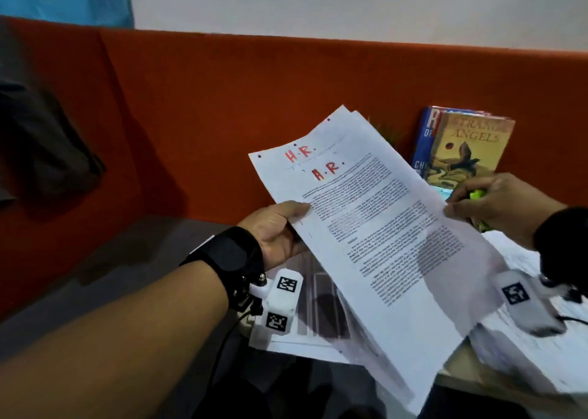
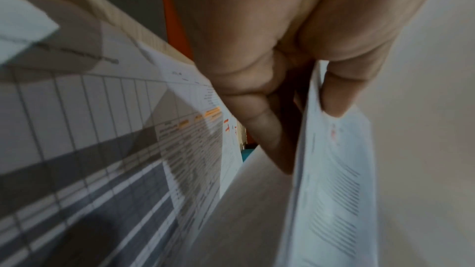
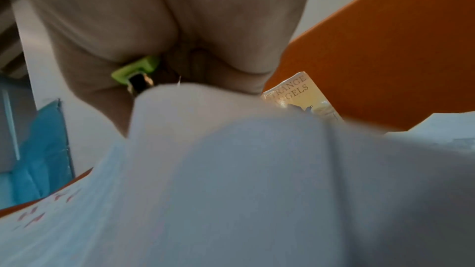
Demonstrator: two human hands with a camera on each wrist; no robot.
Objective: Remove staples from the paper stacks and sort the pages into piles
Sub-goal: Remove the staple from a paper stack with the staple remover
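A stack of printed pages (image 1: 366, 227) marked "H.R." in red is held up in the air, its sheets fanned apart at the top. My left hand (image 1: 283, 227) pinches its left edge, thumb on the front; the left wrist view shows the fingers (image 2: 259, 125) behind the stack (image 2: 334, 180). My right hand (image 1: 490, 208) pinches the stack's right edge with its fingertips while its curled fingers also hold a green staple remover (image 1: 477, 194). The staple remover (image 3: 136, 72) sits in the palm above the blurred pages (image 3: 257, 180) in the right wrist view.
Below the held pages a sheet with a printed table (image 1: 318, 304) lies on the desk, and a pile of white pages (image 1: 521, 348) lies at the right. Two books (image 1: 467, 148) lean on the orange partition (image 1: 222, 116). A dark cloth (image 1: 47, 145) hangs at left.
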